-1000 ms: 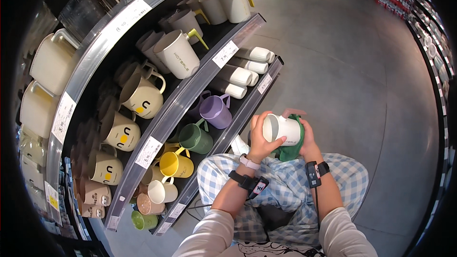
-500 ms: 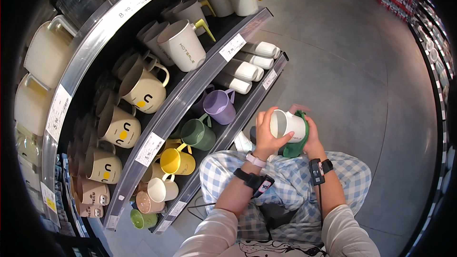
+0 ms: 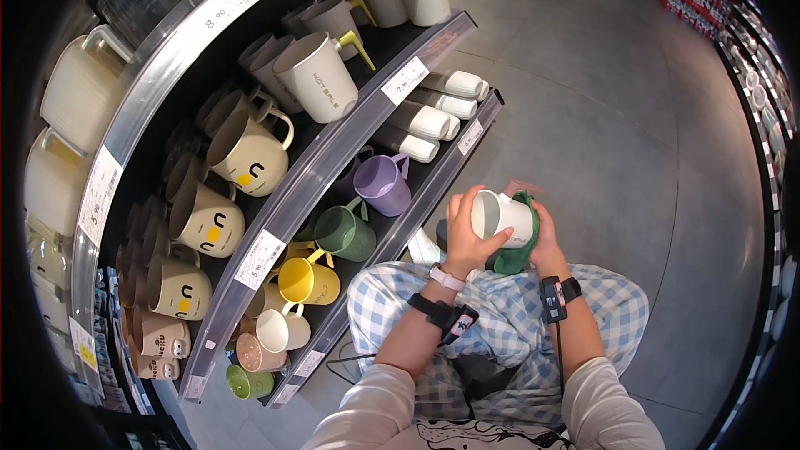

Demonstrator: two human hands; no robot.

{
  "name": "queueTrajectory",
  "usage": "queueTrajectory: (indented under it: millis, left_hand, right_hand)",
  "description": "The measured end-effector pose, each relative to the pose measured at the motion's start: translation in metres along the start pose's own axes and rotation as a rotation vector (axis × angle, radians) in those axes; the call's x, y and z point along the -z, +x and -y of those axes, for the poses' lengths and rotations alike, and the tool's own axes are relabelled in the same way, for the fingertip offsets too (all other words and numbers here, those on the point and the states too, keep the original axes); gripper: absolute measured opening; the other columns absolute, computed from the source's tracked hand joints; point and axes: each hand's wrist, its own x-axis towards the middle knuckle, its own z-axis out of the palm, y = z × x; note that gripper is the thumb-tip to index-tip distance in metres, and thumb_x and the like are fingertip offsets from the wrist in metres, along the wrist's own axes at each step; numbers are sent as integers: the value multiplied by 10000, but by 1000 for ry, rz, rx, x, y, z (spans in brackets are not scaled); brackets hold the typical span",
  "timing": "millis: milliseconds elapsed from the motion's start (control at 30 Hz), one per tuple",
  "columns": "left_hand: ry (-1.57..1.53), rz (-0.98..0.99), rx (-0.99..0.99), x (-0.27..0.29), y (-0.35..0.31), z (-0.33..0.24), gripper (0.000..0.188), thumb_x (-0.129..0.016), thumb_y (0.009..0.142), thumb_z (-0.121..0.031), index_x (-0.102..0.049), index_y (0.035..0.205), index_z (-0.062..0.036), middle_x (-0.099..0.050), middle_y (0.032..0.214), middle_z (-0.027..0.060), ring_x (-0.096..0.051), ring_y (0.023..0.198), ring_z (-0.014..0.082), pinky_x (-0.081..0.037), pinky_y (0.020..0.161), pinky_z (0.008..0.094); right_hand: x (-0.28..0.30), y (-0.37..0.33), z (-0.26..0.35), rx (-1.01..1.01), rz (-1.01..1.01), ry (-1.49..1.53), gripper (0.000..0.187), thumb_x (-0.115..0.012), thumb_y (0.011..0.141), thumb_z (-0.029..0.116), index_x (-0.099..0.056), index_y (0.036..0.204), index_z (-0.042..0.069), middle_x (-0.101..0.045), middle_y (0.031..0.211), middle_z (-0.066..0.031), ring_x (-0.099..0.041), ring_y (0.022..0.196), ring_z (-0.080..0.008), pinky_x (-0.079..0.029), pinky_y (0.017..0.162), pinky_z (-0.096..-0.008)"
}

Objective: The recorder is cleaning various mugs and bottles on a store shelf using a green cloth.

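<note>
A white mug (image 3: 510, 215) lies tilted on its side between my two hands, above my lap, its mouth facing left. My left hand (image 3: 467, 233) grips it at the rim end, with the thumb along the outside. At the base end, my right hand (image 3: 546, 237) presses a green cloth (image 3: 513, 261) against the mug. The cloth bunches under and behind the mug, and part of it is hidden by the mug and my fingers.
Left of me stand shelves with beige mugs (image 3: 208, 218), a purple cup (image 3: 382, 184), a green cup (image 3: 345, 232), a yellow cup (image 3: 309, 280) and white-ended items (image 3: 425, 122). Price rails (image 3: 333, 150) edge the shelves. Grey floor (image 3: 608, 133) extends ahead; another shelf (image 3: 760, 117) stands at the far right.
</note>
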Motion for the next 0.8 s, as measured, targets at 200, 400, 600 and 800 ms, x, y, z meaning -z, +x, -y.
queueTrajectory:
  millis: [200,400,600,800]
  left_hand:
    - [-17,-13,-16,-1,0,3,674,-716,548,-254,-411,1112,-46,-417,930,120,-409,898,283,-325,794,377]
    - [-16,-9,-15,0,1,2,676,-715,549,-254,-412,1113,-40,-420,923,122,-414,888,281,-328,789,373]
    - [-35,-9,-1,0,2,1,671,-714,551,-254,-415,1111,-35,-420,921,124,-413,890,281,-327,791,371]
    - [-32,-16,-15,1,1,3,666,-711,555,-252,-415,1111,-34,-420,930,124,-413,899,283,-323,800,376]
  right_hand:
    - [-2,-1,0,8,2,5,387,-389,804,348,-533,1008,52,-574,971,-122,-562,854,-275,-448,757,-408]
    - [-2,1,0,7,-16,9,378,-391,802,345,-537,997,57,-577,964,-119,-564,851,-273,-449,754,-407]
    - [-1,1,1,2,-3,21,367,-393,801,343,-544,982,62,-582,949,-112,-568,835,-271,-454,742,-406]
    - [1,4,-1,-30,-14,41,366,-405,793,347,-544,981,65,-583,944,-111,-569,831,-272,-454,745,-404]
